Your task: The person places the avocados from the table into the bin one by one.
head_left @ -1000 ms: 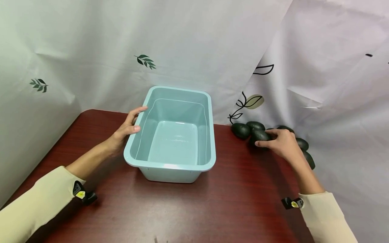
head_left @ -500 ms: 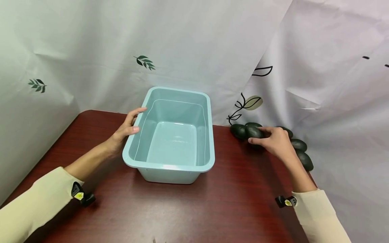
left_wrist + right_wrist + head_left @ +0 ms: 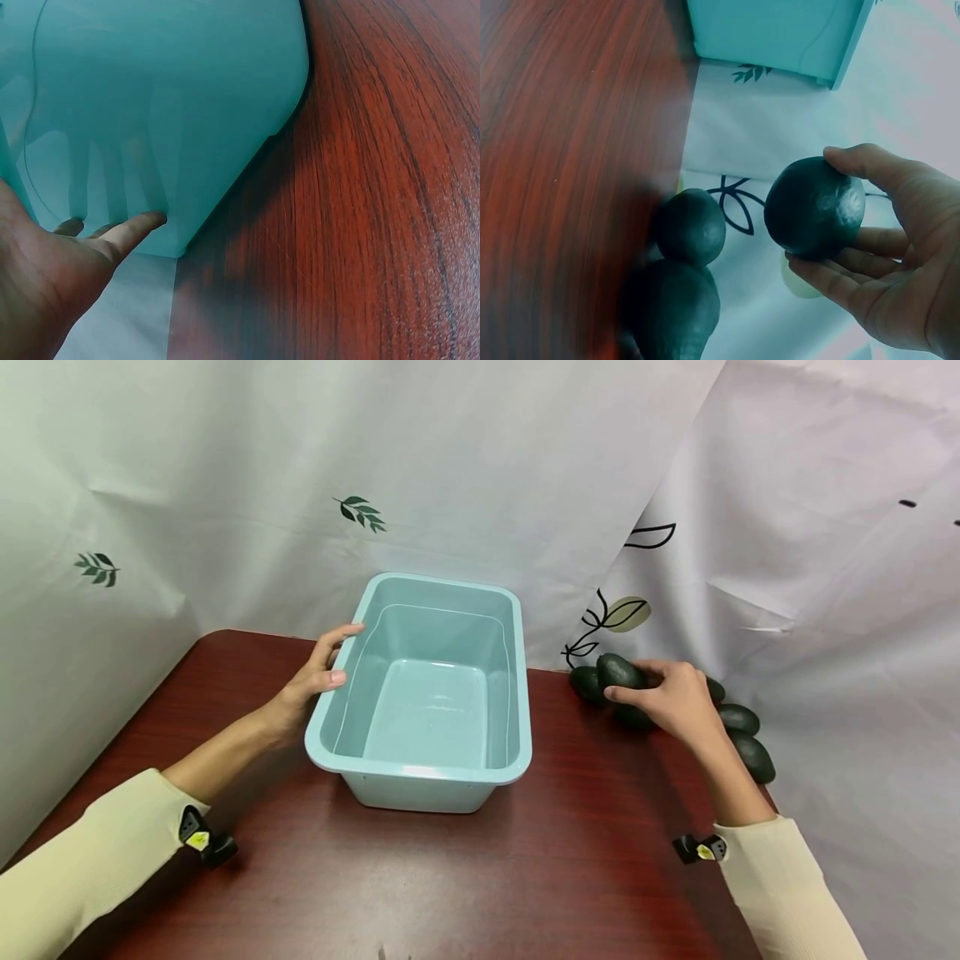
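Note:
A light blue plastic tub point(image 3: 427, 714) stands on the table, its inside bare. My left hand point(image 3: 303, 693) holds its left side, thumb and index finger at the rim; in the left wrist view, other fingertips point(image 3: 154, 219) touch the outer wall. My right hand point(image 3: 678, 702) grips a dark green avocado point(image 3: 619, 672) between thumb and fingers. In the right wrist view this avocado point(image 3: 810, 210) is raised beside two others. One avocado point(image 3: 587, 685) lies just left of it and another point(image 3: 633, 718) below it.
Several more avocados point(image 3: 752, 757) lie along the table's right edge, behind my right wrist. A white curtain point(image 3: 450, 468) with leaf prints hangs close behind the tub and along both sides. The red-brown table point(image 3: 450, 885) extends in front.
My right hand has moved left and up, lifting the avocado off the pile; one beneath it now shows. My left hand and the tub have stayed put.

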Tool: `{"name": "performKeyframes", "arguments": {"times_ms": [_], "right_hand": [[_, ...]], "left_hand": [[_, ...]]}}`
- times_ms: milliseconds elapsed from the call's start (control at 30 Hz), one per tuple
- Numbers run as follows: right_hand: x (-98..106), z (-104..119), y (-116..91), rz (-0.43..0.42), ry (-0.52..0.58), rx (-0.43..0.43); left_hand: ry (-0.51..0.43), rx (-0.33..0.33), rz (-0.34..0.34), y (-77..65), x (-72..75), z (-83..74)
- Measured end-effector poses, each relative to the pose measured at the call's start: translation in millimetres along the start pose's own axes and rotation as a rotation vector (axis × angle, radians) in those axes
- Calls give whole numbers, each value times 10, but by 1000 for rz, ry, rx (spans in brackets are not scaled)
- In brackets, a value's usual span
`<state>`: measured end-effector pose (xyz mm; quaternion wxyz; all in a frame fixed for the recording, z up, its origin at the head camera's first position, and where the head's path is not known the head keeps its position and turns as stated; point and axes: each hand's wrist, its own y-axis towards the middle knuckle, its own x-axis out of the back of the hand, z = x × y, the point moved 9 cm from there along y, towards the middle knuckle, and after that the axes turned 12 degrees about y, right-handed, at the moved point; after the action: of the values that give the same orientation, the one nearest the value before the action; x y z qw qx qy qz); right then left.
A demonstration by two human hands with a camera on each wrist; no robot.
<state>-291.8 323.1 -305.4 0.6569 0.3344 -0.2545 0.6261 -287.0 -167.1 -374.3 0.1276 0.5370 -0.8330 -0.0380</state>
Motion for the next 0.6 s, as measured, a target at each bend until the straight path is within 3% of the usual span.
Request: {"name": "performKeyframes", "arguments": {"times_ms": [600], "right_hand": [[12, 274, 42, -28, 34, 59]], "left_hand": [[10, -4, -1, 5, -4, -8]]}}
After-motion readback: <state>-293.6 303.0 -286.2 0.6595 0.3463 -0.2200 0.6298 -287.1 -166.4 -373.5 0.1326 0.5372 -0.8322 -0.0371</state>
